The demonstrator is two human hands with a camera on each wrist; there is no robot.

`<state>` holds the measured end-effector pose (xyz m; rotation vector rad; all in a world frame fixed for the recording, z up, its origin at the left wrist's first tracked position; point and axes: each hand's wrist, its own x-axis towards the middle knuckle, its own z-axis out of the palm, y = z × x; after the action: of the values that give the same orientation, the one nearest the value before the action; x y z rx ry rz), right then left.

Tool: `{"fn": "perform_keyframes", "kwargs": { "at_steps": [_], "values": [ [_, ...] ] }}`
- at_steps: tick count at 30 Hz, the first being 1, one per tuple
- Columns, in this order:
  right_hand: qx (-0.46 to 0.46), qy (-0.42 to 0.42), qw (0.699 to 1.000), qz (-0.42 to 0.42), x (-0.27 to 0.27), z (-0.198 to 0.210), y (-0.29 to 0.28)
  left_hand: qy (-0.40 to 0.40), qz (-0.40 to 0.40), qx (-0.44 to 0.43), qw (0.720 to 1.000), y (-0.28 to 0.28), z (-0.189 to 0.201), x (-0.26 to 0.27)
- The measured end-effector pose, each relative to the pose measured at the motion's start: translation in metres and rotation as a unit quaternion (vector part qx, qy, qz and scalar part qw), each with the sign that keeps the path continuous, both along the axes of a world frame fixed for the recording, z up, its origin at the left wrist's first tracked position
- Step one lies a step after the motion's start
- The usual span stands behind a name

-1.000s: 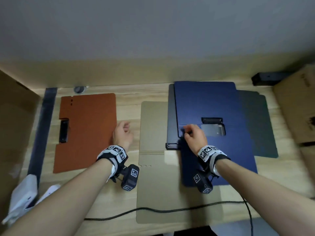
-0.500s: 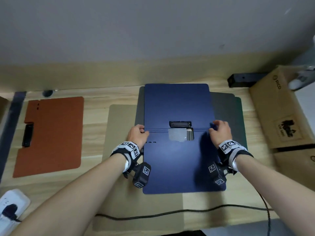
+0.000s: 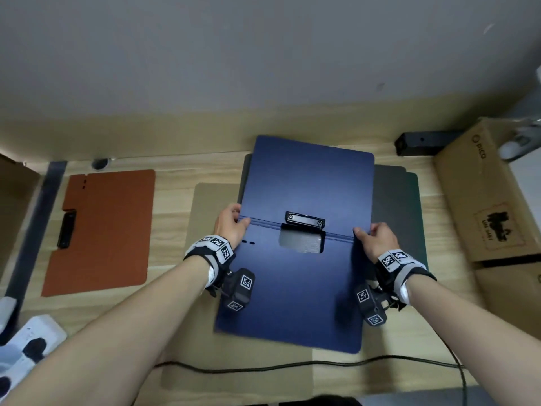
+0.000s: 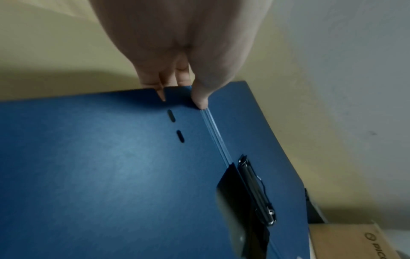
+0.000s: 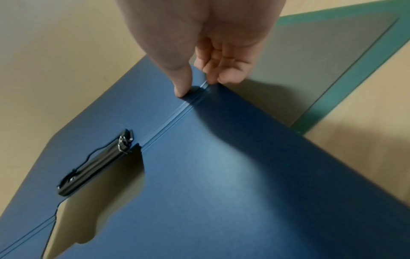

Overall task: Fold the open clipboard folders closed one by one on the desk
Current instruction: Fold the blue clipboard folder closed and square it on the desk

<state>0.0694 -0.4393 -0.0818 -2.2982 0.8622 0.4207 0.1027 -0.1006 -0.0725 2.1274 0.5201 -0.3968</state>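
A blue clipboard folder [image 3: 295, 291] lies open in the middle of the desk, its black clip [image 3: 305, 220] beside the fold crease. My left hand [image 3: 234, 225] pinches the left end of the crease, thumb on top and fingers underneath [image 4: 179, 92]. At the right end of the crease my right hand [image 3: 369, 236] pinches the same way [image 5: 201, 85]. The folder [image 4: 99, 166] sits slightly skewed, and the wrist views suggest it is raised at the crease [image 5: 168, 121]. An orange folder [image 3: 102, 230] lies folded shut at the left. A tan folder [image 3: 205, 200] lies open under the blue one.
A dark grey-green folder [image 3: 395, 215] lies under the blue one's right side. Cardboard boxes [image 3: 483, 194] stand at the right edge and a black bar [image 3: 421, 142] at the back right. A black cable [image 3: 263, 369] runs along the desk's front. A white power strip [image 3: 26, 347] sits front left.
My left hand came over from beside the orange folder to the blue one's left edge, and my right hand shifted to its right edge. The blue folder moved to the centre and now sits skewed.
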Motion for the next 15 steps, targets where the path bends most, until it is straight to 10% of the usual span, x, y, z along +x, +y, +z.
{"fn": "perform_keyframes", "kwargs": {
  "at_steps": [7,15],
  "values": [
    [0.063,0.034,0.997,-0.021,-0.033,0.021,0.022,-0.008,-0.087,0.006,0.996,0.035,0.019,0.034],
    [0.114,0.207,0.961,0.145,-0.08,0.006,0.057,0.041,-0.149,-0.018,0.988,0.048,0.031,0.035]
  ]
}}
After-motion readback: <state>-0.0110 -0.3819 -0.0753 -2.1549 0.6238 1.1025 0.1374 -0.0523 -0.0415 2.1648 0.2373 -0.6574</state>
